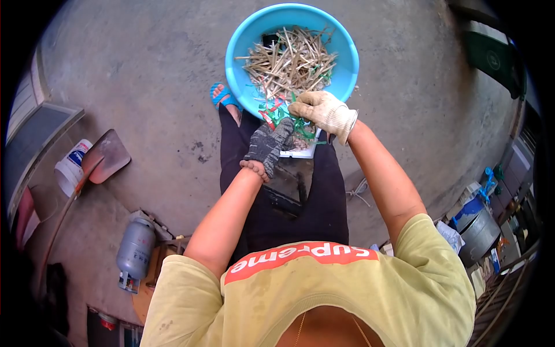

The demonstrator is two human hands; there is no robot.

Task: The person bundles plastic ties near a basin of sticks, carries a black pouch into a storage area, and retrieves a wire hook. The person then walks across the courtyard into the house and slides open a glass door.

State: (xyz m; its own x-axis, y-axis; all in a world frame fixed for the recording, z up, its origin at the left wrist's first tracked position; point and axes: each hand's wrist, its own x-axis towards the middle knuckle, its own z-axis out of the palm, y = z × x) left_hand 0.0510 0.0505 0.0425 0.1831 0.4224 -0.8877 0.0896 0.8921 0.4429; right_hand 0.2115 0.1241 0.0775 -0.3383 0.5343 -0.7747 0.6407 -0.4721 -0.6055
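A blue basin (233,63) stands on the floor in front of me, with a heap of dry, pale stalks (292,61) in it. My left hand (270,144), in a dark grey knitted glove, is closed at the basin's near rim, by a tangle of green and red strips (280,113). My right hand (325,113), in a cream glove, has its fingers pinched on green strips just right of it. Below the hands, a white tray (298,154) holding small bits shows between my legs. The gloves hide part of the strips.
On the left are a shovel (110,156), a white bucket (70,168) and a grey gas cylinder (136,247). A dark green bin (491,61) stands at the upper right. A metal pot (480,234) is among clutter at the right.
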